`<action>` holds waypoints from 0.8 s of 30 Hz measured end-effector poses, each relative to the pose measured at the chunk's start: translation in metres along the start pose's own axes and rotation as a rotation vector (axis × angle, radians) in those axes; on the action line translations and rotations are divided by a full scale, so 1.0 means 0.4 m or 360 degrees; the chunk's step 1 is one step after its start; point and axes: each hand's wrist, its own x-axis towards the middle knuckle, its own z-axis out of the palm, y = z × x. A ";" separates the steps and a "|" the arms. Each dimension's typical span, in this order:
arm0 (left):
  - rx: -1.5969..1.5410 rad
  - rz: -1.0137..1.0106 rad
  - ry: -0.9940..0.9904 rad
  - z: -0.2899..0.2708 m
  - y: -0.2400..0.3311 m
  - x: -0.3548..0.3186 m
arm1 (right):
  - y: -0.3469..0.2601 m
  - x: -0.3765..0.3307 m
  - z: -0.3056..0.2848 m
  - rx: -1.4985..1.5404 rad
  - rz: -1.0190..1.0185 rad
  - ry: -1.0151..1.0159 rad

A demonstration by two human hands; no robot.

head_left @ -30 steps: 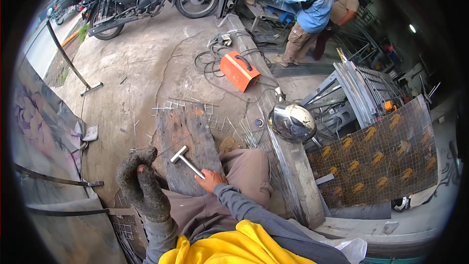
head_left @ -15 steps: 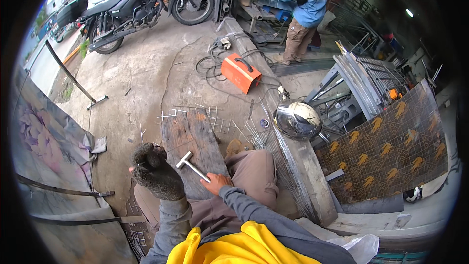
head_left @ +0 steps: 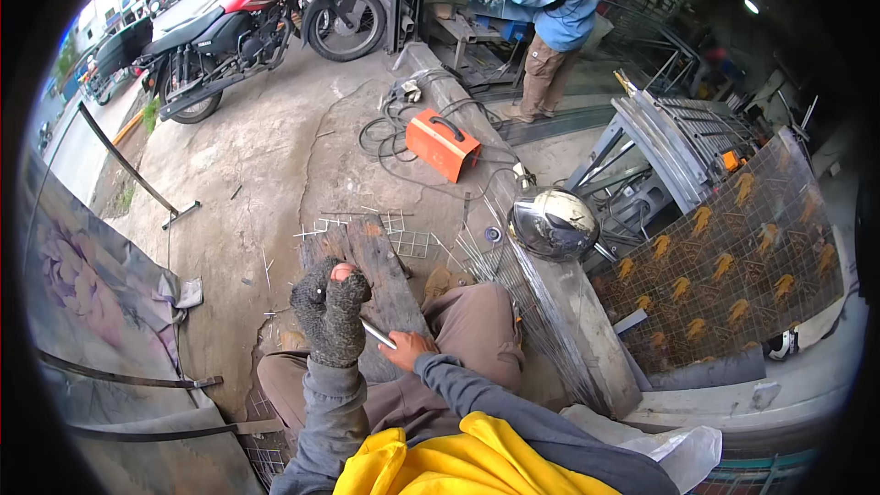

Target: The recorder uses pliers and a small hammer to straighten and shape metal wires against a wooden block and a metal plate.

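the left hand [head_left: 331,309], in a dark knitted glove worn through at a fingertip, is raised above the wooden plank [head_left: 367,266] with its fingers bunched together; whether it pinches anything between them cannot be told. the right hand [head_left: 406,348], bare, lies lower and just beside it, closed around the metal handle of a hammer [head_left: 378,334]. only a short shiny stretch of the handle shows, as the gloved hand covers the head.

the plank lies on the concrete floor [head_left: 266,165] in front of the person's knees, which are in brown trousers. pieces of wire mesh [head_left: 403,236] and loose cut wires lie at the far end of the plank and on the floor around it. a shiny helmet [head_left: 553,223] sits on a long concrete ledge [head_left: 587,330] to the right of the plank, and a large panel of wire mesh with orange shapes [head_left: 733,275] leans beyond the ledge.

farther off, an orange welding machine [head_left: 442,144] stands on the floor with dark cables coiled near it. a motorcycle [head_left: 247,32] is parked at the upper left. another person in a blue jacket [head_left: 555,9] stands at the top, well apart from the plank. a flowered sheet [head_left: 82,284] stands at the left.
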 end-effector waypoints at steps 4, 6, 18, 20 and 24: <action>0.0101 -0.0101 -0.0021 0.002 -0.032 0.003 | 0.007 0.006 0.008 0.0006 -0.0070 -0.0008; 0.0167 -0.0158 -0.0028 0.002 -0.056 0.008 | 0.009 0.008 0.015 -0.0015 -0.0056 0.0015; 0.0681 -0.0059 0.0071 -0.059 -0.220 -0.026 | 0.014 0.011 0.030 -0.0092 -0.0023 0.0058; 0.0728 0.0077 0.0081 -0.074 -0.221 -0.030 | 0.014 0.010 0.027 -0.0052 -0.0032 -0.0003; 0.0452 -0.0154 0.0173 -0.108 -0.217 -0.013 | 0.022 0.010 0.033 -0.0060 -0.0043 0.0034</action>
